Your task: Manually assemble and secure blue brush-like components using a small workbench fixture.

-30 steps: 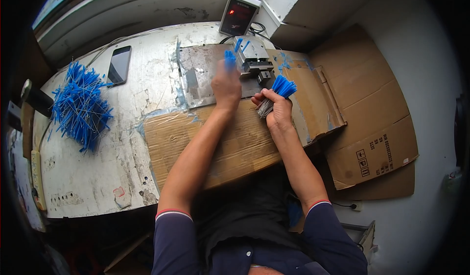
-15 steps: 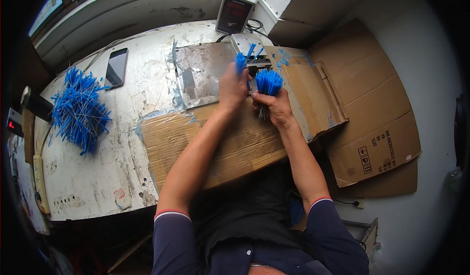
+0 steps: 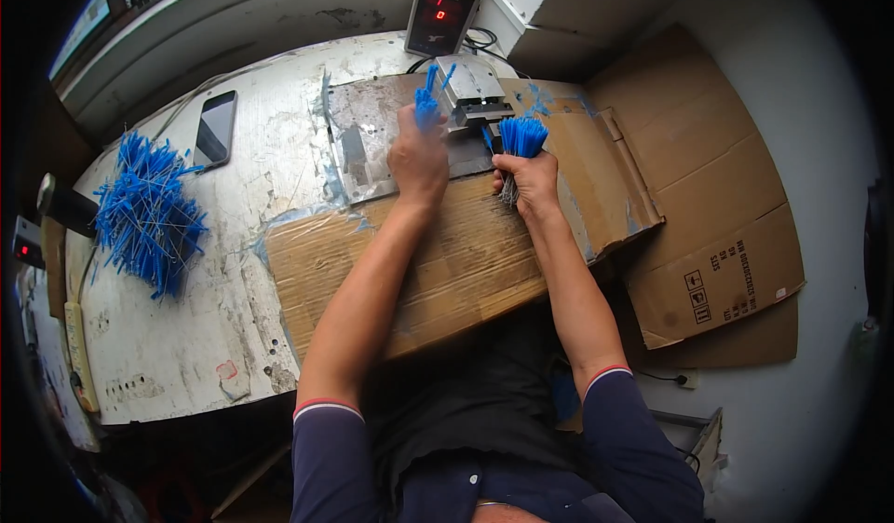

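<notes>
In my right hand [image 3: 531,183] is a thick bundle of thin wire-stemmed blue brushes [image 3: 523,136], blue ends up and bare wires hanging below my fist. My left hand [image 3: 416,160], smeared by motion, grips a smaller bunch of the same blue brushes [image 3: 426,108]; a few stick up higher than the others. Between and just beyond my hands sits a small metal device [image 3: 473,85] with a dark block at its front. One thin blue piece [image 3: 487,138] shows beside the right-hand bundle; whether my fingers hold it I cannot tell.
A tangled heap of blue brushes [image 3: 151,211] lies at the left, near a phone [image 3: 216,127] and a dark cylinder [image 3: 67,203]. Behind the device stands a counter display [image 3: 441,15]. Cardboard [image 3: 400,276] covers the table's front; a cardboard box [image 3: 596,174] stands right.
My left hand has moved left with its bunch, away from the right hand, uncovering more of the metal device. The right bundle has shifted slightly right. Red digits now show clearly on the display.
</notes>
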Demonstrator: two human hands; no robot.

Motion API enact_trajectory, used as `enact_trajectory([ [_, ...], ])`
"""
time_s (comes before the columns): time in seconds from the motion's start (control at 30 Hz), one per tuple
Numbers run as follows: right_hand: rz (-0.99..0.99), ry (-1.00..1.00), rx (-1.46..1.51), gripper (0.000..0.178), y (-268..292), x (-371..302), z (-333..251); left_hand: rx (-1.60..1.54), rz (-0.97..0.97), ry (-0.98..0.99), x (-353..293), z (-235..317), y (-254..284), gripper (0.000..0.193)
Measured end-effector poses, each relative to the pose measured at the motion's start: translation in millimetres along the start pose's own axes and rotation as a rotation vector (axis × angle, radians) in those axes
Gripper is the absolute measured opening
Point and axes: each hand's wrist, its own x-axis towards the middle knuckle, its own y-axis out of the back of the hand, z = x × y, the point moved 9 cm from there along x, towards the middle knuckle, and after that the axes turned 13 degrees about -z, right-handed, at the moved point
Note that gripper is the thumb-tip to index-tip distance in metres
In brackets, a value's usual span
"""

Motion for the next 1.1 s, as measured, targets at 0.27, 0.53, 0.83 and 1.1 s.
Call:
enact_trajectory([
  [0.27,0.014,0.002,-0.01,0.015,1.3,2.1,0.8,0.311,0.013,0.019,-0.5,9.9,4.8,0.016],
  [0.53,-0.038,-0.055,0.269,0.015,6.5,-4.5,3.3,0.377,-0.211,-0.168,-6.4,20.2,-21.9,0.01],
  [0.83,-0.026,-0.076,0.254,0.016,3.8,-9.9,6.3,0.418,-0.294,-0.205,-9.3,19.1,-31.1,0.018],
  [1.1,-0.022,-0.117,0.163,0.015,1.3,-15.7,3.0,0.561,-0.334,-0.228,-12.6,24.9,-35.3,0.01],
])
